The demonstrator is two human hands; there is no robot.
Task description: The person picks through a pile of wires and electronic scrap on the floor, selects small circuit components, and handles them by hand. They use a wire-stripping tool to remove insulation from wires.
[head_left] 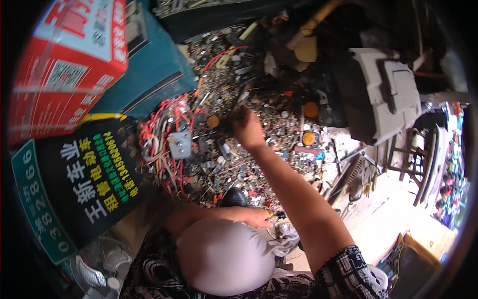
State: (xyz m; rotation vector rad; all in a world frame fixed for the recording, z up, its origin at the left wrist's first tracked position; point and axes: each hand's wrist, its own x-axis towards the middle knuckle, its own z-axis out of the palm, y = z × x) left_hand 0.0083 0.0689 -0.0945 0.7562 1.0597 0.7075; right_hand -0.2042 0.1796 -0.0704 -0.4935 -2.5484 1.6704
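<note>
My right hand [249, 128] reaches into a dense litter of small metal and plastic parts in the middle, its fingers curled on something dark that I cannot make out. A grey metal plate [180, 145] and tangled red and white wires [160, 122] lie to its left, near an orange disc [213, 121]. Lower down, my left hand [256, 217] is closed on a small dark and yellow item, too small to name, beside a crumpled pale cloth [284, 240]. A black shoe [233, 198] shows above that hand. A pale rounded shape [224, 256] fills the bottom middle.
A red carton [64, 104] rests by a teal box [139, 79] at upper left, above a dark signboard [89, 179]. A grey moulded panel [378, 99], a stool [408, 159] and metal tools [359, 174] are at right. A plastic bag [99, 269] sits at lower left.
</note>
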